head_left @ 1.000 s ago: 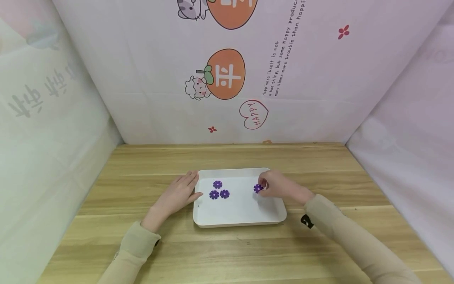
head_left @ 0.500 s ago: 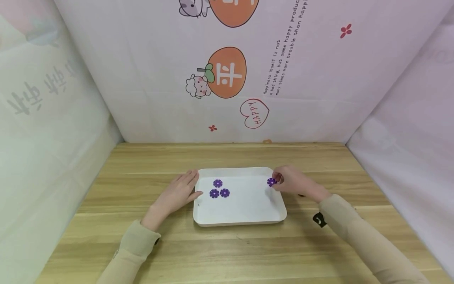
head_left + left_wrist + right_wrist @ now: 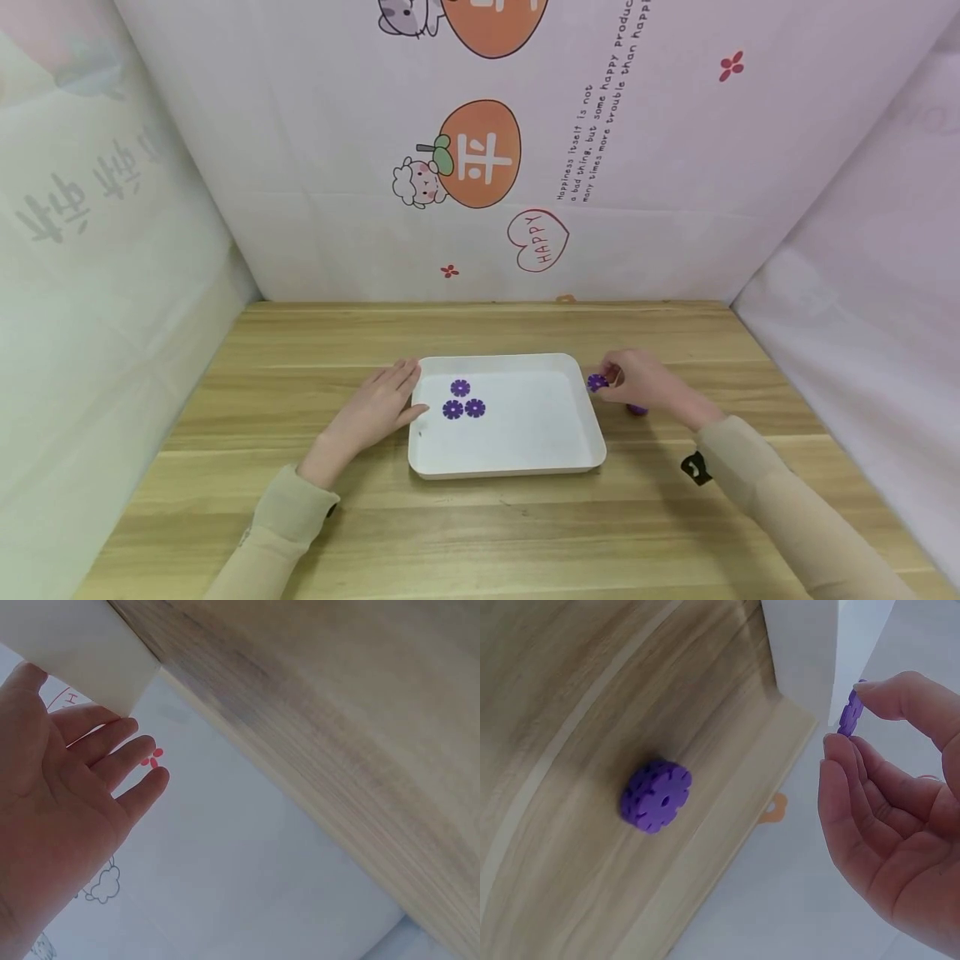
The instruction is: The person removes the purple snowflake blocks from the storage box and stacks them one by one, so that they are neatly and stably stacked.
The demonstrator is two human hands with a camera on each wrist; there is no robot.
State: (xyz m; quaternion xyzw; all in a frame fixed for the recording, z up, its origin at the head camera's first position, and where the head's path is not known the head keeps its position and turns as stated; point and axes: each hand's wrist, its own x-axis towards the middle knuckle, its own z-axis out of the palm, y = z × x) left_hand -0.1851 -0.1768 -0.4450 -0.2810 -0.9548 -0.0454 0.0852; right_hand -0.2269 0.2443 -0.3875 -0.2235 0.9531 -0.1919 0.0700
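My right hand pinches a purple snowflake building disc between thumb and fingertips, just past the right rim of the white tray. On the table under that hand stands a short stack of purple discs, mostly covered by the hand in the head view. Three more purple discs lie flat and apart inside the tray, toward its left side. My left hand rests against the tray's left edge, fingers extended along the rim and thumb over it. In the left wrist view its fingertips touch the tray wall.
The wooden table runs back to a white printed cloth wall, with cloth sides left and right. A dark band or strap hangs at the right sleeve.
My right hand has carried the purple disc rightward, from above the tray's right part to outside its rim. The stack on the table now shows beneath it. The left hand stays put.
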